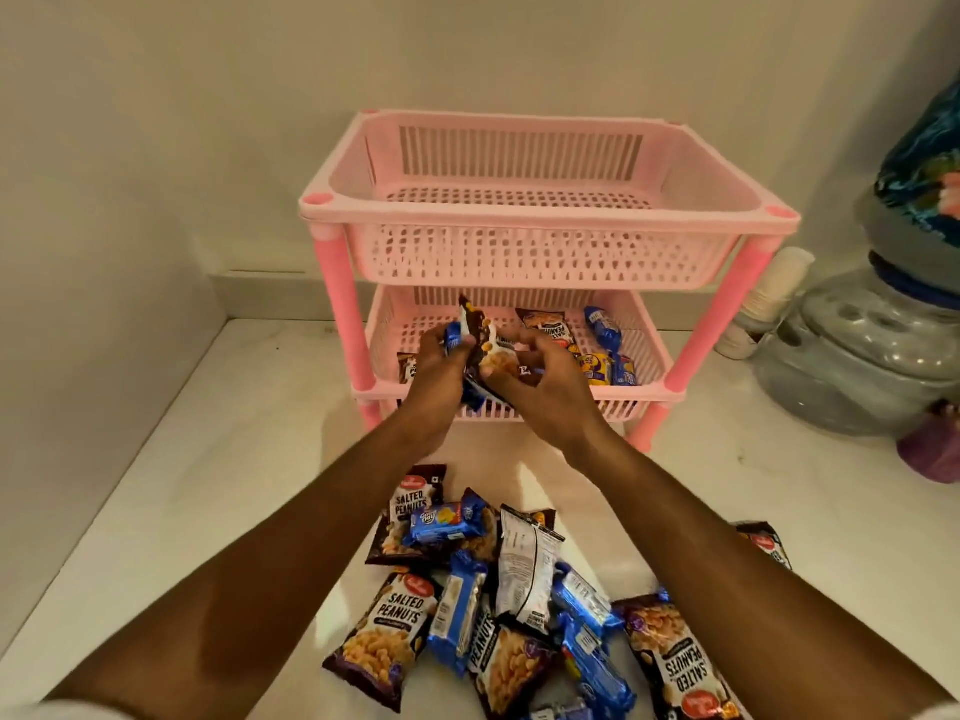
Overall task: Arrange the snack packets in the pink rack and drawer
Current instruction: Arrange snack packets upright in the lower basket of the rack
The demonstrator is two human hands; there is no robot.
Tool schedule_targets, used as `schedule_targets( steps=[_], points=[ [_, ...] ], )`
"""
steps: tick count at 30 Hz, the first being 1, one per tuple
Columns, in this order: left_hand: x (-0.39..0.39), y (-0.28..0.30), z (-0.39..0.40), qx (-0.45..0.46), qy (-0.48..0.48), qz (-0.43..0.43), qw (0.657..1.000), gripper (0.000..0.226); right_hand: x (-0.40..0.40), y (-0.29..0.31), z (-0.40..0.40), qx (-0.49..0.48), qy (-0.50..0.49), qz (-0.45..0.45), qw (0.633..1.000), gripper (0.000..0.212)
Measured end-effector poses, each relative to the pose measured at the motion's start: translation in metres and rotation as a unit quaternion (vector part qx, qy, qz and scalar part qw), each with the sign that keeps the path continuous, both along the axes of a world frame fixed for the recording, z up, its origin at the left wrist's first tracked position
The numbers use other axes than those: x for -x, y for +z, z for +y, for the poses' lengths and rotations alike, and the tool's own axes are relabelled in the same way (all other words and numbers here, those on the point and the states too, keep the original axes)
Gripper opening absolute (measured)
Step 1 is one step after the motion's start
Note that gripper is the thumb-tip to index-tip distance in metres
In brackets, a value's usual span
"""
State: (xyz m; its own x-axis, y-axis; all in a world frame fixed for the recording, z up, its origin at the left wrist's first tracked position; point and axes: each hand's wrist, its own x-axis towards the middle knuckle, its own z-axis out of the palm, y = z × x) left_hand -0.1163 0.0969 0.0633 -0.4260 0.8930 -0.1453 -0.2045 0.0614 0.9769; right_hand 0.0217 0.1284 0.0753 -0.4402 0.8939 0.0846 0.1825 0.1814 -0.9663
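A pink two-tier rack [524,220] stands against the back wall. Its top basket is empty; its lower basket [395,324] holds several snack packets [597,350]. Both my hands are raised in front of the lower basket. My left hand [439,366] grips blue biscuit packets and the edge of a brown peanut packet [480,335]. My right hand [540,381] pinches the same peanut packet from the right. A heap of salted-peanut and blue biscuit packets [519,589] lies on the white counter near me.
A large clear water jar [852,356] stands right of the rack, with a stack of white paper cups [763,304] behind it and a dark patterned cloth bundle [924,168] on top. Walls close the left and back sides.
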Motion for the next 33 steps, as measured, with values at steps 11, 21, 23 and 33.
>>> schedule_targets(
  steps=[11, 21, 23, 33],
  points=[
    [0.038, -0.020, 0.105, 0.094, 0.004, 0.173, 0.980, 0.047, 0.044, -0.033, 0.117, -0.018, -0.164, -0.066, 0.984, 0.038],
    [0.054, -0.059, 0.161, 0.089, -0.032, 0.375, 0.922, 0.050, 0.059, -0.082, 0.173, -0.214, -0.029, -0.346, 0.913, 0.064],
    [0.055, -0.064, 0.161, 0.093, -0.042, 0.397, 0.912, 0.046, 0.054, -0.084, 0.173, -0.242, -0.033, -0.383, 0.891, 0.054],
    [0.083, -0.072, 0.157, 0.159, -0.120, 0.445, 0.873, 0.050, 0.033, -0.083, 0.186, -0.190, -0.010, -0.487, 0.852, 0.050]
  ],
)
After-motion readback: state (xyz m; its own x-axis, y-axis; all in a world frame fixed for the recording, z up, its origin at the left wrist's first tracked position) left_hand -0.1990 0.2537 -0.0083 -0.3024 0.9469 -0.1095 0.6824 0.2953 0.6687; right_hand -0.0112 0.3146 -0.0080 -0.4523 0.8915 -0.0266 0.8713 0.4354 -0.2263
